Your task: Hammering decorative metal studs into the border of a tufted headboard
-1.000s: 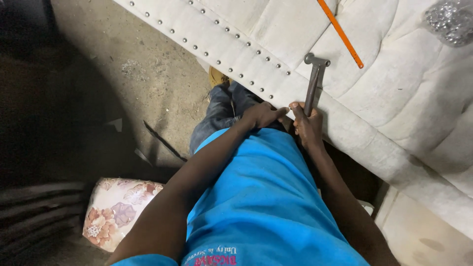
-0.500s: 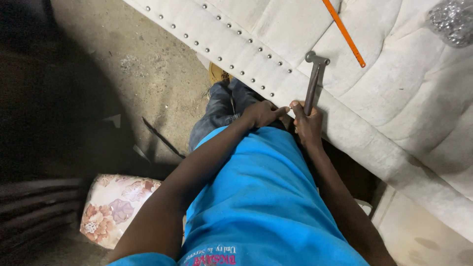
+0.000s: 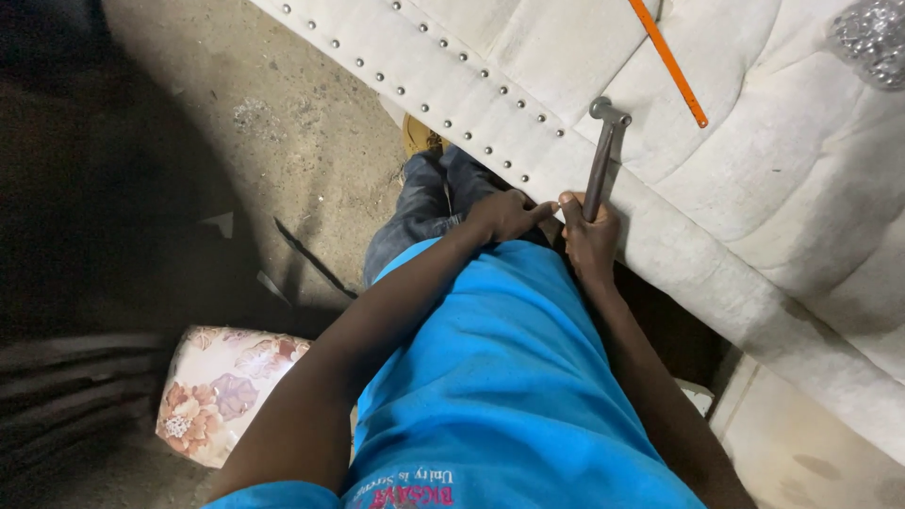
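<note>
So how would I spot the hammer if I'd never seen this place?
Find the big white padded furniture piece with its rows of shiny studs. At its near edge, the person's right hand holds a dark metal hammer upright. Unlike the thin orange stick lying higher up, the hammer is grey, thicker and has a crosswise head on top.

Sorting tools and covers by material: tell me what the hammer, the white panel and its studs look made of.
Hammer, held in the right hand: dark, dull metal head and shaft, seemingly steel; no wooden grain shows.
White panel: padded upholstery, cream fabric or faux leather, matte, with quilted seams and smudges; which one is unclear.
Studs: small domed nail heads, shiny grey metal, glinting along the border.
</note>
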